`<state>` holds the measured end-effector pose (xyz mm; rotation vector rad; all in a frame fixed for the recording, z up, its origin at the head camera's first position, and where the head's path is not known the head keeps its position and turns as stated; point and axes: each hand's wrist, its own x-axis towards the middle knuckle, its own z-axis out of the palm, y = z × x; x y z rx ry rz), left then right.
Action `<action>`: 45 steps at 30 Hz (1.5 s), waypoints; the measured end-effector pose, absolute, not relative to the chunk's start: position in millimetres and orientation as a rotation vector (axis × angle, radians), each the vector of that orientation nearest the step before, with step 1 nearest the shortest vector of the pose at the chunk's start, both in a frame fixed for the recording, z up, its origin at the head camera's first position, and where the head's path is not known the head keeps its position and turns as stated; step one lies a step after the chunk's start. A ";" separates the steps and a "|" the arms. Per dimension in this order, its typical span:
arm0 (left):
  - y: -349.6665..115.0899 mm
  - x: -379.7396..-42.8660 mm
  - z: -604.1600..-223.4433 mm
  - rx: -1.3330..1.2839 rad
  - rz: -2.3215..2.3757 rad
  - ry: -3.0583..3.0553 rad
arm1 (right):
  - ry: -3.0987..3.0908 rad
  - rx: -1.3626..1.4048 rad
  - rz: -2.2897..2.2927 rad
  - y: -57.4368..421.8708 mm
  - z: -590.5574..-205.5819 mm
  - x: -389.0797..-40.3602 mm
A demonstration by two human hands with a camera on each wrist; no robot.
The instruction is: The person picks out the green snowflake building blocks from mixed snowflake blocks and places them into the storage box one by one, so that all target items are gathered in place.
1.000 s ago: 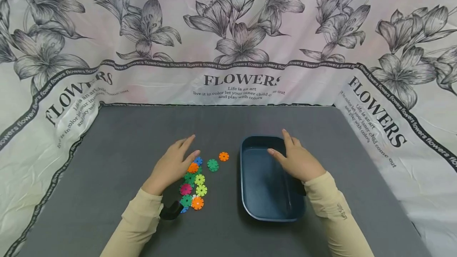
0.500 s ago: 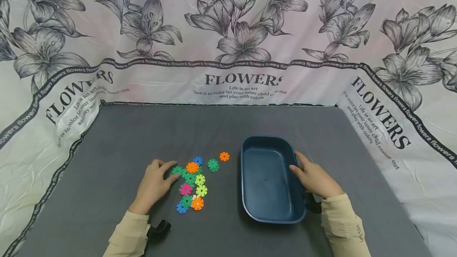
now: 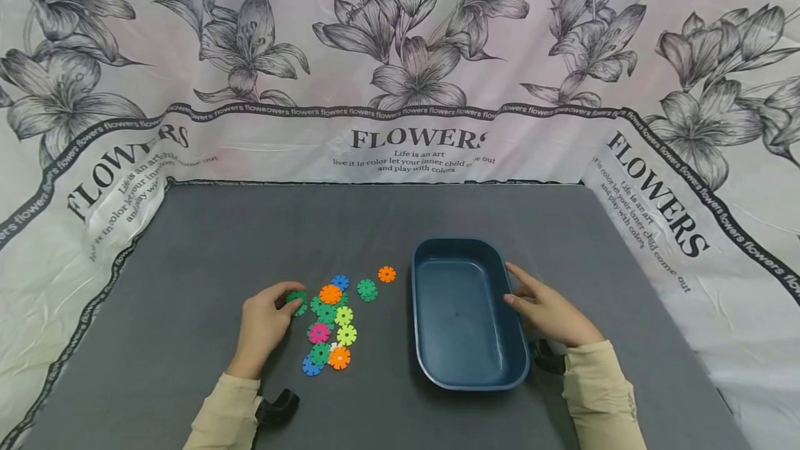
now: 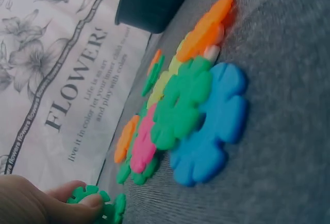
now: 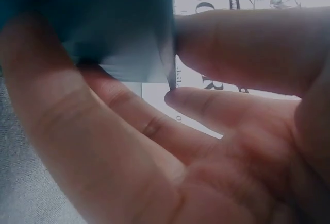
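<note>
My left hand (image 3: 261, 325) pinches a green flower-shaped plastic disc (image 3: 302, 304) between thumb and fingers, left of the other discs. In the left wrist view, that green disc shows at the lower left with a second green piece beside it; whether they are joined I cannot tell. Several more discs lie in a loose, overlapping column, among them a pink disc (image 3: 319, 333), an orange disc (image 3: 339, 357) and a blue disc (image 4: 206, 136). My right hand (image 3: 556, 312) holds the right rim of a dark blue plastic basin (image 3: 462, 325), thumb over the rim, fingers along the outer wall.
A green disc (image 3: 367, 290) and a small orange disc (image 3: 387, 274) lie apart, between the column and the basin. The grey tabletop (image 3: 250, 228) is bordered by a white floral curtain (image 3: 419, 151) at the back and sides. Black straps circle both wrists.
My left hand came down and left from above the discs and drew a green disc leftward out of the column. My right hand moved from over the basin to its right rim.
</note>
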<state>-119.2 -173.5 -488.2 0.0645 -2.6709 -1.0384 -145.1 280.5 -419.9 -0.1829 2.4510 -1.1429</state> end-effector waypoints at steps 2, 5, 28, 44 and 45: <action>-173.7 -118.7 -485.9 0.107 -1.046 -2.654 | 2.447 -0.187 -1.149 280.6 -419.6 -145.4; -171.6 -118.8 -478.8 0.157 -1.046 -2.616 | 2.448 -0.198 -1.154 280.9 -420.1 -146.2; -44.8 -137.8 -404.1 -0.314 -2.362 -2.706 | 2.447 -0.216 -1.213 288.6 -425.8 -146.1; 38.5 -154.1 -416.0 -0.420 -2.542 -2.984 | 2.441 -0.154 -1.237 289.2 -429.3 -147.5; 41.8 -153.4 -416.5 -0.430 -2.526 -3.007 | 2.442 -0.152 -1.237 289.5 -429.5 -147.7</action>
